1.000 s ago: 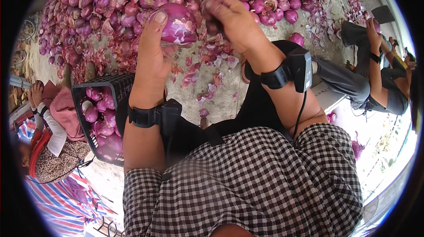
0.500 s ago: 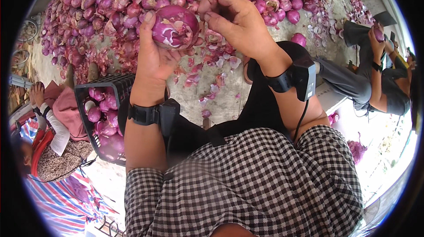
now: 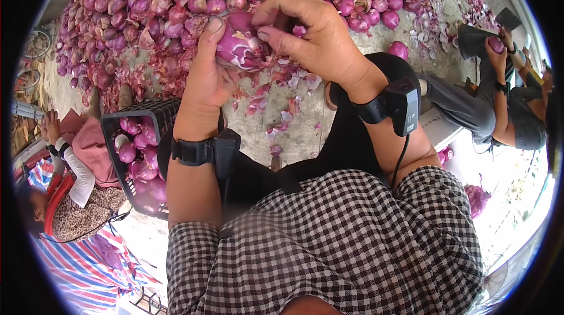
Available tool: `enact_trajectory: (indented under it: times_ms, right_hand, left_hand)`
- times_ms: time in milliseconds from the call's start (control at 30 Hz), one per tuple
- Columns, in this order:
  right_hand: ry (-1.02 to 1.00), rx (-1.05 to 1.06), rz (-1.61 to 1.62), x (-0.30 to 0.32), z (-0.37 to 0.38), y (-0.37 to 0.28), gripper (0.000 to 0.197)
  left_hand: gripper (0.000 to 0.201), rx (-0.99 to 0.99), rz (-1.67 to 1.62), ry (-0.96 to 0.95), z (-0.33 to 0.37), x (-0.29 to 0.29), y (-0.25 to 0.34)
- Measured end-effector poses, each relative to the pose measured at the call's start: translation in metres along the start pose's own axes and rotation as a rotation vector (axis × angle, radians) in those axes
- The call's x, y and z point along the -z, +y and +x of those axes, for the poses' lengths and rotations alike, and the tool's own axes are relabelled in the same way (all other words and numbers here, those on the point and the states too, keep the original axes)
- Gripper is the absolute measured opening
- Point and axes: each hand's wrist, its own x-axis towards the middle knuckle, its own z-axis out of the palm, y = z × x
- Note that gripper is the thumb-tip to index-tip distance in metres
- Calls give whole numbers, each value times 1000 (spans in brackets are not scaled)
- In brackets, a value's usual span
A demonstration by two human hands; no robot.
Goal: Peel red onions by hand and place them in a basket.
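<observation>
My left hand (image 3: 205, 77) is wrapped round a large red onion (image 3: 238, 49), its thumb along the left side. White streaks and torn edges mark the glossy purple skin. From the right, my right hand (image 3: 322, 36) reaches onto the same onion, its fingers curled and the thumb and forefinger closed in a pinch against its upper right side. Whether a flake of skin is between those fingertips cannot be made out. A heap of red onions (image 3: 176, 12) spreads beyond both hands.
A black plastic crate (image 3: 155, 109) with peeled onions stands left of my legs. Loose skins (image 3: 285, 116) litter the concrete floor between my knees. A single onion (image 3: 398, 50) lies beside my right knee. One person sits at the left; others at the right, one holding an onion (image 3: 496, 44).
My right hand has moved left and its fingertips now touch the onion, where before there was a gap. The onion has tilted and shifted slightly right in my left hand.
</observation>
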Motion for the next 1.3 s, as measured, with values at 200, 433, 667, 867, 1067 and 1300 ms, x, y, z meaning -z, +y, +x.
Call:
enact_trajectory:
  times_ms: [200,433,667,867,1067,1300]
  right_hand:
    - [6,9,-156,-4,-2,8,54]
    - [-115,-98,-231,0,-8,6,57]
    - [-101,-63,-293,-5,-7,1,47]
    - [-79,-69,-252,-5,-6,0,41]
    - [-90,-162,-152,-5,-6,-1,44]
    - [-64,-131,-168,-7,-6,1,44]
  left_hand:
    - [44,-97,254,4,-5,-8,2]
    - [49,-274,703,40,-3,-7,0]
    - [46,-337,841,28,-3,-4,0]
    - [43,-337,829,52,-1,-2,-1]
    - [42,-357,861,62,-2,-2,-1]
    - [42,-403,953,83,-3,-5,0]
